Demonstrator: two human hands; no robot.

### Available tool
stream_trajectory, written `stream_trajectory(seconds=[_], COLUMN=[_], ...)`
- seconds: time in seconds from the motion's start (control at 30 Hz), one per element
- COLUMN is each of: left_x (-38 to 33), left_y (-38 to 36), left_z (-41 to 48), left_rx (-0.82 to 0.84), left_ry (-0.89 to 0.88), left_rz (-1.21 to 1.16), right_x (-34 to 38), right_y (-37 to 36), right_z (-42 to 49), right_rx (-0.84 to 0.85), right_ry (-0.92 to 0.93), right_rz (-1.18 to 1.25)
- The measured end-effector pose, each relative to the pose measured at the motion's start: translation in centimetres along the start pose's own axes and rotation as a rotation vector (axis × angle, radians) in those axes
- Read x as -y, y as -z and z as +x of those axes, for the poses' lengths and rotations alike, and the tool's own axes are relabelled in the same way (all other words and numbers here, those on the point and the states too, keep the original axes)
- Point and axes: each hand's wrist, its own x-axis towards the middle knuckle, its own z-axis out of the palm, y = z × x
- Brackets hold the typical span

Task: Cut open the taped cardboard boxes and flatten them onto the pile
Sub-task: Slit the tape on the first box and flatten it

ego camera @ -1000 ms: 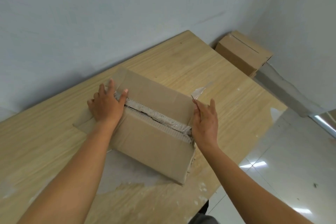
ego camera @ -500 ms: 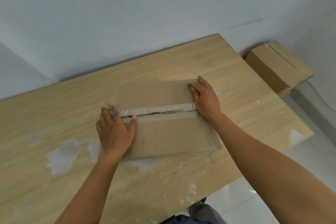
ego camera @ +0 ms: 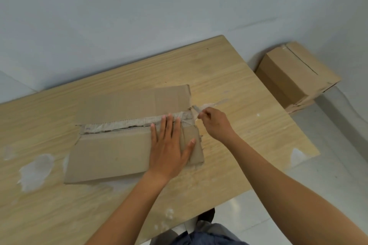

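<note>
A brown cardboard box (ego camera: 111,151) lies flat on the wooden table (ego camera: 229,77), with a torn, whitish tape seam (ego camera: 127,124) running along its middle. My left hand (ego camera: 169,145) presses flat on the box's right part, fingers straight and spread, fingertips at the seam. My right hand (ego camera: 214,123) is just off the box's right end, pinching a loose strip of clear tape (ego camera: 197,108) that comes off the seam's corner.
A second brown box (ego camera: 294,77) with a slit top stands on the floor in the corner, right of the table. Grey walls run close behind the table. White smears mark the tabletop at left. The table's right edge drops to a pale tiled floor.
My left hand slid from the box's left end to its right part. My right hand left the box's top and took hold of the tape strip at the right end.
</note>
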Motion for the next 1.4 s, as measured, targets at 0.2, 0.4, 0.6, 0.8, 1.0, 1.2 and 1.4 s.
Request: stream_trajectory(seconds=[0.2, 0.4, 0.6, 0.8, 1.0, 1.2, 1.4], left_x=[-0.3, -0.1, -0.1, -0.2, -0.2, -0.3, -0.5], left_y=[-0.1, -0.3, -0.4, -0.4, -0.5, -0.7, -0.8], left_z=[0.1, 0.3, 0.2, 0.2, 0.2, 0.4, 0.3], left_rx=[-0.036, -0.035, -0.084, -0.082, -0.081, -0.101, -0.124], left_ry=[-0.001, 0.012, 0.018, 0.024, 0.029, 0.033, 0.047], left_rz=[-0.018, -0.024, -0.071, -0.073, -0.067, -0.070, -0.068], right_x=[0.0, 0.5, 0.3, 0.1, -0.2, 0.2, -1.0], right_y=[0.7, 1.3, 0.7, 0.1, 1.3, 1.4, 3.0], right_z=[-0.8, 0.0, 0.0, -0.4, -0.7, -1.2, -3.2], right_rx=[0.047, 0.109, 0.022, 0.038, 0.114, 0.202, 0.334], right_ry=[0.054, 0.056, 0.048, 0.014, 0.061, 0.075, 0.063], right_rz=[0.093, 0.085, 0.069, 0.194, 0.256, 0.258, 0.302])
